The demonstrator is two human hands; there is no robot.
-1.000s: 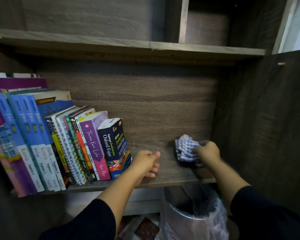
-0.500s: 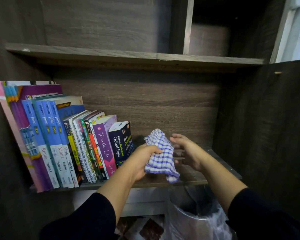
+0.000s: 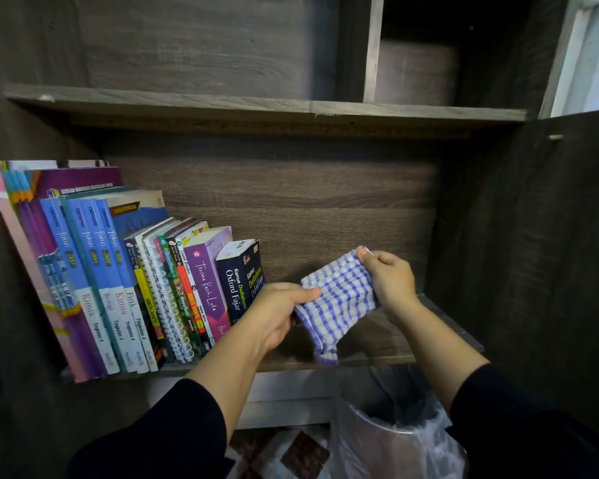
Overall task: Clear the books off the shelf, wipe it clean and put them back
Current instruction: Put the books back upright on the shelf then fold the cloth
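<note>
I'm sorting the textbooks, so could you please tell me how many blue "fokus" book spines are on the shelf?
3 blue spines: Kimia, Biologi, Kimia, side by side at the row's left. Others may be hidden.

Two hands: left hand (image 3: 280,314) at 6 o'clock, right hand (image 3: 391,281) at 4 o'clock. One blue-and-white checked cloth (image 3: 336,302), pinched between both. Books (image 3: 125,281) at 9 o'clock: about fifteen spines, the leftmost too crowded for an exact count; three blue matching spines, one spiral-bound notebook (image 3: 166,305), one dark dictionary (image 3: 241,278). Two shelf boards: lower shelf (image 3: 377,340), upper shelf (image 3: 256,105). One plastic-lined bin (image 3: 395,440) at 5 o'clock.
</note>
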